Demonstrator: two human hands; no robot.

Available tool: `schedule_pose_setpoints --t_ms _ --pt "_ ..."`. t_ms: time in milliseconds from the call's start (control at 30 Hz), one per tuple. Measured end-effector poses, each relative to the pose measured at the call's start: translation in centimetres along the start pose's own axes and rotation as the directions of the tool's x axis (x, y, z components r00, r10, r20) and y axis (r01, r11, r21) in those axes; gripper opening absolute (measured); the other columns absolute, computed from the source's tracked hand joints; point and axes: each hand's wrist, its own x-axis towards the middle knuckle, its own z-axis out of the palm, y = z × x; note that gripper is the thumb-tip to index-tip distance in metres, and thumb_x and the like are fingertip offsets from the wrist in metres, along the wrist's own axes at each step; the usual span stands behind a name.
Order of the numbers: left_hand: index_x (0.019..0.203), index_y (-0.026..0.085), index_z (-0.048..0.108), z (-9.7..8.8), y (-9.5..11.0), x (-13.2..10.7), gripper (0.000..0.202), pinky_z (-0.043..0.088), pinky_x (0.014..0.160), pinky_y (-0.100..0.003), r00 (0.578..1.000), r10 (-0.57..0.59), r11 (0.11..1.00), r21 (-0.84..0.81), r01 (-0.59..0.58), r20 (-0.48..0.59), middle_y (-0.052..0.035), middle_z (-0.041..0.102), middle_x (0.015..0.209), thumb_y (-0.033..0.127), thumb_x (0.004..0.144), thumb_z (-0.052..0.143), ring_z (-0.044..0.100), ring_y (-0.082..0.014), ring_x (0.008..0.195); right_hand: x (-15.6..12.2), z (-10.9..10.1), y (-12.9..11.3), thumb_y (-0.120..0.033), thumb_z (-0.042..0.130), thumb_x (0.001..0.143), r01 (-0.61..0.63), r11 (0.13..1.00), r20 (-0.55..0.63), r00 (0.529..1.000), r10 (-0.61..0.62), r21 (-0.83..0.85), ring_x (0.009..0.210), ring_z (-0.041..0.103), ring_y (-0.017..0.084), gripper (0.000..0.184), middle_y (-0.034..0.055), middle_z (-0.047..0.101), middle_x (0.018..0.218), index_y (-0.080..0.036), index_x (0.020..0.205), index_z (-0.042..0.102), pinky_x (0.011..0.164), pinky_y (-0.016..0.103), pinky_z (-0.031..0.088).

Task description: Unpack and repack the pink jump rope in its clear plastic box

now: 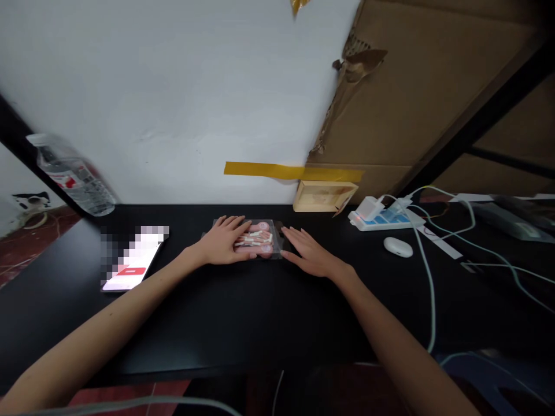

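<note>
Black tabletop | white wall, cardboard | left hand on clear packet, right hand beside (both grips apart)

Black tabletop: phone, plastic bottle, clear packet, pale box, power strip, white oval object.

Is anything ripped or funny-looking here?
Yes, the big brown cardboard behind the black desk looks damaged: its left edge is ragged, with a torn flap sticking out near the top.
</note>
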Motion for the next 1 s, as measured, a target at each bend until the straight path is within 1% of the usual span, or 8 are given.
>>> schedule_pose_setpoints --t_ms 133,300,400,567,667,767,867,1000 --pt "0.149 0.018 0.041 0.1 -0.1 -0.1 0.086 0.022 0.116 -0.06 1.0 0.008 1.0 -0.024 -0.008 -0.007 -0.0193 0.04 0.155 0.077 0.087 0.048 0.035 -0.0388 0.144 0.3 0.7 -0.2 -0.068 0.022 0.1 -0.017 0.999 0.015 1.0 0.018 -0.037 0.153 0.014 0.031 0.077 0.0117 0.02 0.166 -0.022 0.161 0.019 0.123 0.057 0.018" --pt "0.15 0.019 0.04 0.3 -0.2 -0.1 0.087 0.023 0.116 -0.059 0.999 0.029 0.999 -0.044 -0.03 -0.024 -0.0185 0.041 0.155 0.077 0.085 0.05 0.037 -0.0387 0.143 0.6 1.2 -0.2 -0.064 0.026 0.101 -0.021 0.999 -0.033 0.999 0.019 -0.043 0.153 0.014 0.032 0.07 0.0084 0.015 0.167 -0.029 0.161 0.018 0.122 0.059 0.02" --pt "0.151 0.019 0.04 0.4 -0.2 -0.2 0.089 0.023 0.117 -0.058 0.999 0.036 0.999 -0.035 -0.036 -0.024 -0.0188 0.042 0.154 0.077 0.085 0.05 0.036 -0.0383 0.143 0.7 1.4 -0.3 -0.062 0.034 0.101 -0.01 0.999 -0.064 0.998 0.008 -0.037 0.153 0.018 0.032 0.069 0.0083 0.019 0.167 -0.029 0.16 0.022 0.121 0.058 0.023" --pt "0.151 0.016 0.04 0.3 -0.1 -0.1 0.091 0.023 0.117 -0.058 0.999 0.034 0.999 -0.015 -0.034 -0.01 -0.0209 0.041 0.154 0.076 0.084 0.052 0.036 -0.0378 0.143 1.0 1.6 -0.5 -0.056 0.039 0.101 0.033 0.999 -0.117 0.993 -0.035 -0.018 0.15 0.028 0.031 0.063 0.0141 0.029 0.163 -0.021 0.154 0.04 0.12 0.053 0.028" --pt "0.151 0.017 0.04 0.3 0.0 -0.1 0.092 0.023 0.117 -0.058 1.0 0.021 0.999 -0.025 -0.021 -0.01 -0.0197 0.041 0.154 0.076 0.082 0.056 0.037 -0.0386 0.143 1.1 1.9 -0.5 -0.056 0.041 0.1 0.035 0.999 -0.125 0.992 -0.036 -0.015 0.15 0.03 0.031 0.061 0.0139 0.032 0.162 -0.021 0.15 0.047 0.12 0.054 0.029" --pt "0.151 0.019 0.04 0.4 0.1 -0.1 0.091 0.022 0.117 -0.059 1.0 0.014 0.999 -0.034 -0.015 -0.019 -0.0184 0.042 0.154 0.076 0.082 0.056 0.036 -0.0389 0.143 1.3 2.3 -0.5 -0.056 0.037 0.102 0.014 1.0 -0.128 0.992 -0.017 -0.02 0.15 0.029 0.03 0.059 0.0116 0.033 0.162 -0.024 0.15 0.046 0.121 0.055 0.027" --pt "0.15 0.019 0.04 0.5 0.2 0.0 0.09 0.023 0.116 -0.059 0.999 0.023 0.999 -0.034 -0.024 -0.027 -0.0183 0.043 0.154 0.078 0.082 0.055 0.036 -0.0386 0.143 1.4 2.6 -0.9 -0.055 0.031 0.103 -0.024 0.999 -0.123 0.992 0.018 -0.044 0.15 0.029 0.031 0.059 0.0115 0.036 0.161 -0.024 0.152 0.044 0.12 0.057 0.027" --pt "0.15 0.017 0.04 0.5 0.4 0.0 0.09 0.023 0.115 -0.06 1.0 0.018 1.0 -0.007 -0.018 -0.011 -0.0197 0.042 0.153 0.079 0.084 0.05 0.035 -0.0393 0.143 1.6 2.8 -1.6 -0.049 0.028 0.104 -0.054 0.994 -0.119 0.992 0.043 -0.096 0.15 0.029 0.032 0.058 0.0129 0.037 0.16 -0.021 0.153 0.041 0.119 0.057 0.029"
